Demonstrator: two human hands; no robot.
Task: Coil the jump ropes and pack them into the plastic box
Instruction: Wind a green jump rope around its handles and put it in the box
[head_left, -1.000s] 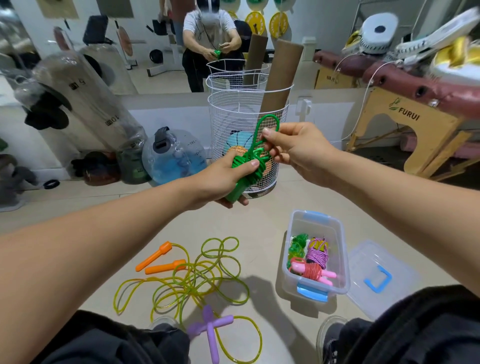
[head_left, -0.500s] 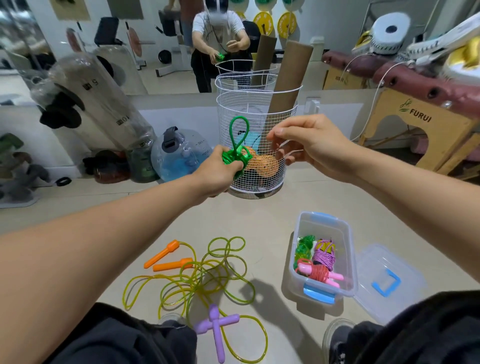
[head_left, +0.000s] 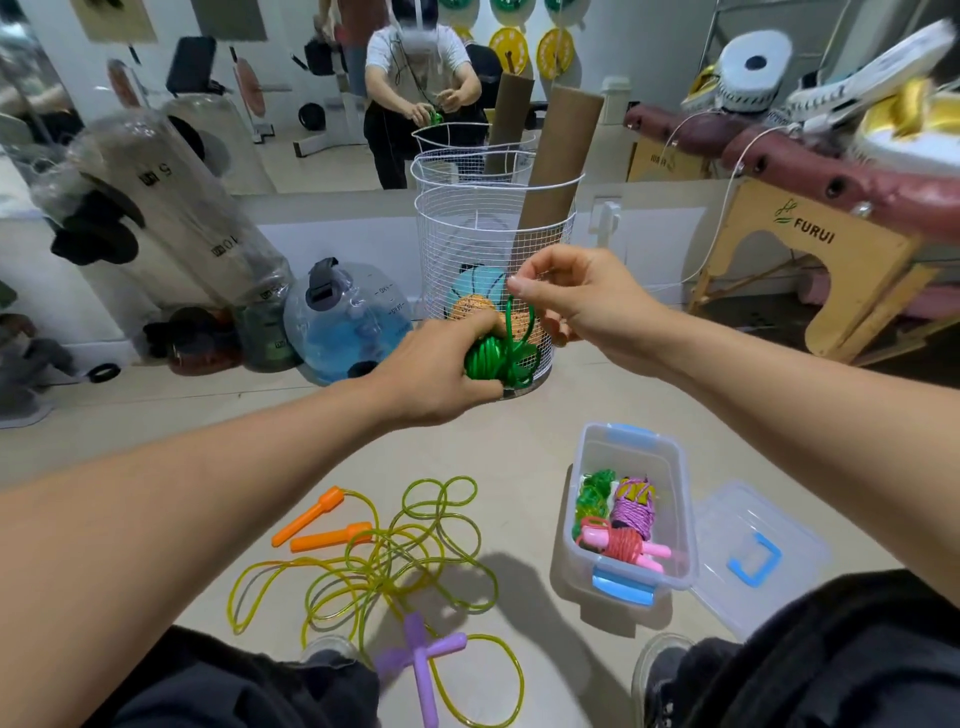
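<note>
My left hand (head_left: 436, 371) grips a coiled green jump rope (head_left: 491, 361) in front of me, above the floor. My right hand (head_left: 582, 293) is just right of it and pinches the rope's free loop, which arcs up from the bundle. Below, a clear plastic box (head_left: 631, 449) with blue latches stands open on the floor and holds green, purple and pink-red coiled ropes. A loose yellow rope with orange handles (head_left: 322, 525) lies tangled on the floor at the left. Another loose rope with purple handles (head_left: 423, 657) lies near my knees.
The box's clear lid (head_left: 753, 551) lies right of the box. A white wire basket (head_left: 493, 228) with balls and cardboard tubes stands behind my hands. Water bags (head_left: 348, 317) lean at the left wall. A wooden massage table (head_left: 810, 249) stands right. A mirror shows a person.
My left hand has turned the green bundle and lowered it slightly. The loop that stood upright now bends right, and my right hand has come in and taken hold of it.
</note>
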